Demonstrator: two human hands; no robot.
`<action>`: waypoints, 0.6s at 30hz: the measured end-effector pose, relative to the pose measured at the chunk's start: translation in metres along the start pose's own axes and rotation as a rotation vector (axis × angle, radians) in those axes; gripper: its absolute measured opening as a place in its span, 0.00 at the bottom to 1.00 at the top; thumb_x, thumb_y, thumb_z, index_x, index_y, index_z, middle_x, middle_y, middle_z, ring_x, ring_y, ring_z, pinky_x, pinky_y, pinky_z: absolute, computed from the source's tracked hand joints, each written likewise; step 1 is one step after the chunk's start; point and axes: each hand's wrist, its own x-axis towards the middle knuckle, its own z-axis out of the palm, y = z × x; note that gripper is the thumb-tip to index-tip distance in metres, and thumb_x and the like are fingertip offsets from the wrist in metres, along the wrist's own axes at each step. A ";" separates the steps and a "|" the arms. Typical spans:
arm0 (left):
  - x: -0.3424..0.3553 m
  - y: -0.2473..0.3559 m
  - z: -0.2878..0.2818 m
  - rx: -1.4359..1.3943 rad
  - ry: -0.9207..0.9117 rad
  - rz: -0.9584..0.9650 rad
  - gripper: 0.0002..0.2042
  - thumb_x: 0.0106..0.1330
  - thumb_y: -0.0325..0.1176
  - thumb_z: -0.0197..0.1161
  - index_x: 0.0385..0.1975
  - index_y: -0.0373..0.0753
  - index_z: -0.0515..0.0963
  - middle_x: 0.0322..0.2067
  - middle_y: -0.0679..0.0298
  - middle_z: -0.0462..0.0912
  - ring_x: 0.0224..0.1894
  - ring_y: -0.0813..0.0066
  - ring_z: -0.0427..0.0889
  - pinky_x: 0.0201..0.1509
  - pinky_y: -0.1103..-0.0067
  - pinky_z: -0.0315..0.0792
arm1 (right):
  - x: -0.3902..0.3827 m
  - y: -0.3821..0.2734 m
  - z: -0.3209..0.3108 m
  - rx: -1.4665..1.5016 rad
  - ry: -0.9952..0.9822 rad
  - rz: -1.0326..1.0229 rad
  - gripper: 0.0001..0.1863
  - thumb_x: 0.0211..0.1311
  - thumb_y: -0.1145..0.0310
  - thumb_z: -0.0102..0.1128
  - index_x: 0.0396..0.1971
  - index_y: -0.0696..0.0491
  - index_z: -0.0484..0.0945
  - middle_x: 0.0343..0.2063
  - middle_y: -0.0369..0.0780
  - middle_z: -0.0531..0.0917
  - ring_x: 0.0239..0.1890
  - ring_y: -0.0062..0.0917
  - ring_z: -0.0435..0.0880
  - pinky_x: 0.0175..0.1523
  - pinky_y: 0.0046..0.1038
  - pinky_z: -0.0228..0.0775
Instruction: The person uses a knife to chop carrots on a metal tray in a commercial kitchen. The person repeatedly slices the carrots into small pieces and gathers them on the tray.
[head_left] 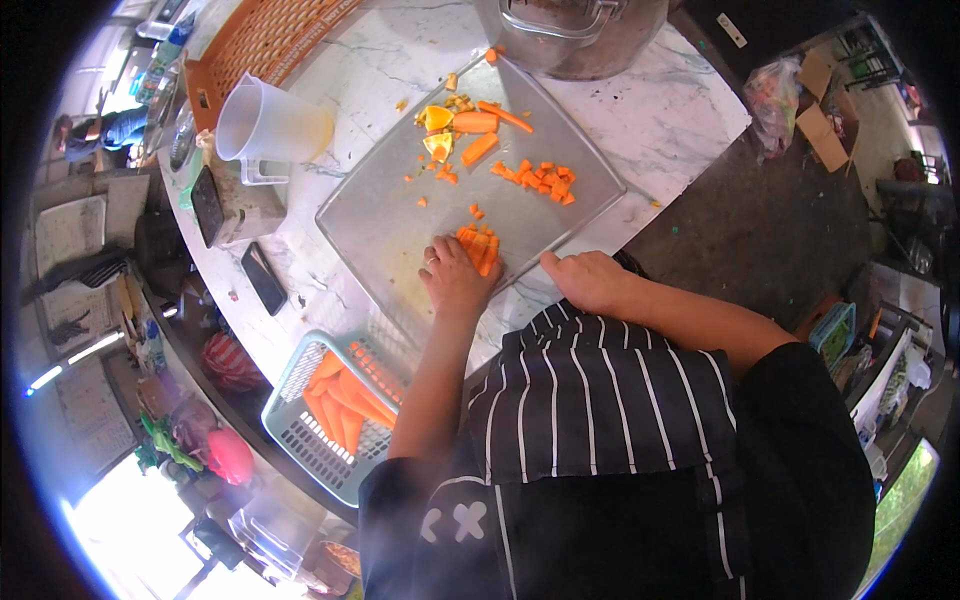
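My left hand is closed over a bundle of carrot sticks, pressing it onto a grey cutting board. To its right, my right hand is wrapped around a knife by the board's near right edge. Its blade is hard to make out against the board. Diced carrot lies in a pile farther up the board. Larger carrot pieces and yellow-orange chunks sit near the far corner, with small scraps around them.
A pale blue basket of whole peeled carrots stands at the near left. Beyond the board is a large metal pot. A plastic measuring jug, a phone and an orange crate occupy the table's left side.
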 end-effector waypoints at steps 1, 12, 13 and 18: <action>0.001 0.000 0.003 -0.015 0.004 0.010 0.40 0.52 0.57 0.61 0.55 0.30 0.62 0.53 0.56 0.64 0.57 0.58 0.63 0.55 0.62 0.64 | 0.001 0.001 0.003 0.000 0.005 0.006 0.10 0.60 0.71 0.41 0.39 0.60 0.65 0.26 0.52 0.81 0.32 0.46 0.82 0.35 0.45 0.73; 0.011 -0.011 0.024 -0.025 0.100 0.138 0.29 0.50 0.48 0.64 0.46 0.32 0.67 0.43 0.57 0.68 0.47 0.61 0.70 0.42 0.68 0.71 | 0.020 -0.002 0.001 0.013 -0.127 0.003 0.11 0.59 0.72 0.43 0.38 0.62 0.65 0.26 0.53 0.80 0.32 0.46 0.82 0.34 0.44 0.73; 0.012 -0.011 0.024 -0.023 0.101 0.140 0.29 0.50 0.47 0.65 0.45 0.33 0.67 0.42 0.58 0.68 0.46 0.61 0.70 0.42 0.68 0.71 | 0.024 0.000 0.005 0.032 -0.121 0.008 0.11 0.60 0.70 0.42 0.38 0.62 0.66 0.26 0.54 0.80 0.33 0.47 0.82 0.36 0.46 0.73; 0.011 -0.012 0.025 -0.001 0.133 0.166 0.28 0.50 0.47 0.65 0.44 0.34 0.67 0.41 0.58 0.69 0.46 0.61 0.71 0.41 0.69 0.72 | 0.044 0.001 0.023 0.026 -0.125 0.022 0.11 0.61 0.70 0.42 0.38 0.61 0.66 0.27 0.54 0.80 0.33 0.47 0.82 0.37 0.45 0.73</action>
